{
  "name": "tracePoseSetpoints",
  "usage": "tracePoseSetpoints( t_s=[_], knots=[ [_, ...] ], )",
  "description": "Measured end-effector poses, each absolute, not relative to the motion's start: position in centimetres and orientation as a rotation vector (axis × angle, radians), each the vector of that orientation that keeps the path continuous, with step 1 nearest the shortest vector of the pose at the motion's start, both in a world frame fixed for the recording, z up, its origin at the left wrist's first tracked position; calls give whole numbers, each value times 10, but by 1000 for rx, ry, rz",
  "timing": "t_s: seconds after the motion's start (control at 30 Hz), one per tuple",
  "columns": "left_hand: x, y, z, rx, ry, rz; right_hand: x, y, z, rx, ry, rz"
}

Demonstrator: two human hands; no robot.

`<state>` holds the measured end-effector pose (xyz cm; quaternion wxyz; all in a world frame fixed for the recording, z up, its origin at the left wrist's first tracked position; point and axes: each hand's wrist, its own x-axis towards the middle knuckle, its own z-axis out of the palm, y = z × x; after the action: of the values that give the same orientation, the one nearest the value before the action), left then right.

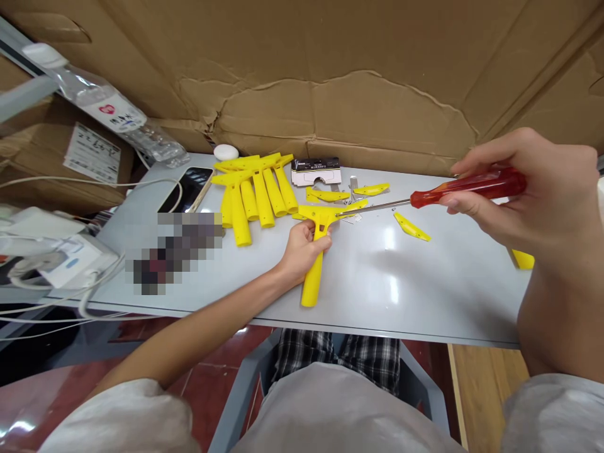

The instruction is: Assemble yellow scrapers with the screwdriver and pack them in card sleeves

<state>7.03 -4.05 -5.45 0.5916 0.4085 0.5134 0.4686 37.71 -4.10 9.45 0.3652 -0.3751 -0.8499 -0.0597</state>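
My left hand (304, 250) is wrapped round the neck of a yellow T-shaped scraper (312, 277), its handle pointing toward me. In my right hand (533, 189) is a screwdriver (467, 187) with a red see-through handle, gripped between thumb and fingers. Its metal shaft reaches left, and the tip meets the right side of the scraper's head, at or very near a screw hole. Around the head lie loose yellow clamp pieces (411, 226) and small metal blades (353, 184). Left of my left hand, several more yellow scrapers (264, 195) lie in a pile.
A black-and-white box (316, 171) and a round white object (226, 152) sit along the back by the cardboard (340, 119). A phone (189, 189), a plastic bottle (113, 107), cables and a white power strip (78, 255) are on the left. A yellow piece (523, 259) lies at the right edge.
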Motion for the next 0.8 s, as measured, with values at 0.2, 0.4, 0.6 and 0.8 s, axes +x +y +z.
tracePoseSetpoints(
  t_s=[0.2,0.4,0.6,0.8],
  knots=[
    [70,-41,-56,949,1186,1098,377,-42,96,-1020,-2193,-102],
    [70,-40,-58,974,1168,1096,380,-46,103,-1070,-2216,5],
    [69,-40,-58,975,1174,1104,387,-41,105,-1099,-2336,-75],
    [70,-40,-57,949,1152,1102,378,-51,110,-895,-2308,5]
  ],
)
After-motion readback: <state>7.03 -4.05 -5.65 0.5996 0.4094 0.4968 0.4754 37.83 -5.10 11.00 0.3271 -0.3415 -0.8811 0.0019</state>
